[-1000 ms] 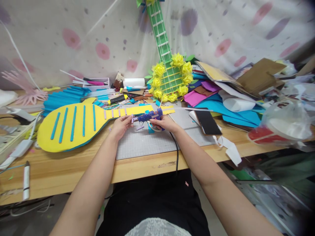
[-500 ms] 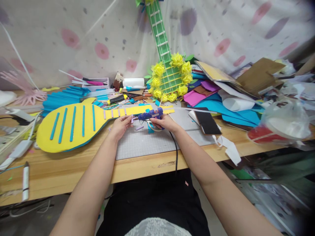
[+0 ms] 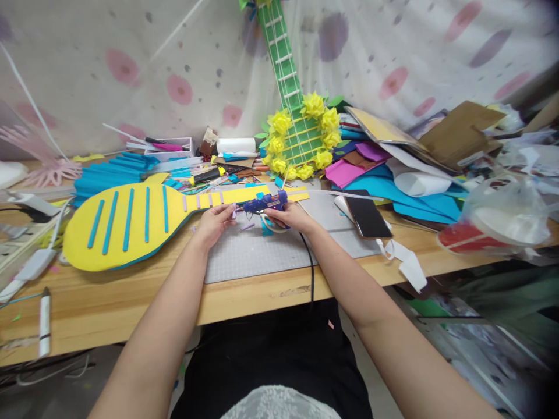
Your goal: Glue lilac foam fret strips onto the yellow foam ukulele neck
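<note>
Head view: your left hand (image 3: 215, 224) pinches a small purple strip (image 3: 234, 212); your right hand (image 3: 293, 217) grips a blue glue gun (image 3: 266, 202) pointed toward it.

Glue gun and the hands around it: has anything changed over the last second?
Nothing was visibly picked up or let go. The whole view slid slightly left and up, likely the head camera moving. The right hand still holds the glue gun, nozzle close to the purple strip in the left hand. The yellow instrument and phone stayed put.
</note>
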{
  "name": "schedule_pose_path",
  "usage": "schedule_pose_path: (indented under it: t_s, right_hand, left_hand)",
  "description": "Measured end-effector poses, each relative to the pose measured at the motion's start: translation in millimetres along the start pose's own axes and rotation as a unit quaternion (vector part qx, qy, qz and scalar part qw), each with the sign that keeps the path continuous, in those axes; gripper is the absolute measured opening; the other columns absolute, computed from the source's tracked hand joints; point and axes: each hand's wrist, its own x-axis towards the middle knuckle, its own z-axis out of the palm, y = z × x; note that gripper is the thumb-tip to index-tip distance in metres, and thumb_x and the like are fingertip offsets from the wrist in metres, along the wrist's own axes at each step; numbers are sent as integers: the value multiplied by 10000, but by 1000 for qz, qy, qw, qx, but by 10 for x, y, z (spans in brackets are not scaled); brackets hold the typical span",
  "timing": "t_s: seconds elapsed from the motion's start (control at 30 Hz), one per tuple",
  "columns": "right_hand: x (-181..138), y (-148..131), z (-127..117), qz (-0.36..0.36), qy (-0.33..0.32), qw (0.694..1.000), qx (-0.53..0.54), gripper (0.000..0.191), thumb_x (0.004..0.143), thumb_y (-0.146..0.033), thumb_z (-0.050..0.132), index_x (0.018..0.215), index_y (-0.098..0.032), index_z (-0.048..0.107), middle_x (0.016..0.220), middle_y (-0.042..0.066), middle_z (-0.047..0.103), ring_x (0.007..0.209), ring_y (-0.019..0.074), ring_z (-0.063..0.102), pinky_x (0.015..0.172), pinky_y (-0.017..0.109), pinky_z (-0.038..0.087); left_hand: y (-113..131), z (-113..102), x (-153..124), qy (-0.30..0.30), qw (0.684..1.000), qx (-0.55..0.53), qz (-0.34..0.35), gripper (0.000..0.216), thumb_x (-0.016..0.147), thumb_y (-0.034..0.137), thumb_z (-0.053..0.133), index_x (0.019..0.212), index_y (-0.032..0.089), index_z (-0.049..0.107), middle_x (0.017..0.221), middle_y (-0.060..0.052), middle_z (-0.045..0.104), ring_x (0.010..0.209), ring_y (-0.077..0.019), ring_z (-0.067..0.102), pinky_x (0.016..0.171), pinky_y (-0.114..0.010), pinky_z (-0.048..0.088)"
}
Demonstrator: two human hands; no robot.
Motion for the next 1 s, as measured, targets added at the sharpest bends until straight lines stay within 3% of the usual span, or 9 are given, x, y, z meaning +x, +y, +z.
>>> schedule_pose_path:
  t_s: [0.47,1.0]
  right_hand:
    - [50,70,-10,11,65,998,-2,413,707,-535,561,544,-166,475,410,-53,416,387,53,355,440,224,285]
    - [-1,3,-15,1,32,999,-10,440,708,-553,550,518,-179,414,416,-53,404,417,60,350,472,236,283]
  left_hand:
    - [-3,-20,4,-30,999,17,-4,350,489,378,792,690,122,662,664,3,589,578,-60,503,556,-187,431]
    - [10,-10,-10,-17,1000,7,-7,348,470,355,801,679,118,654,656,3,588,574,-68,507,558,-205,440]
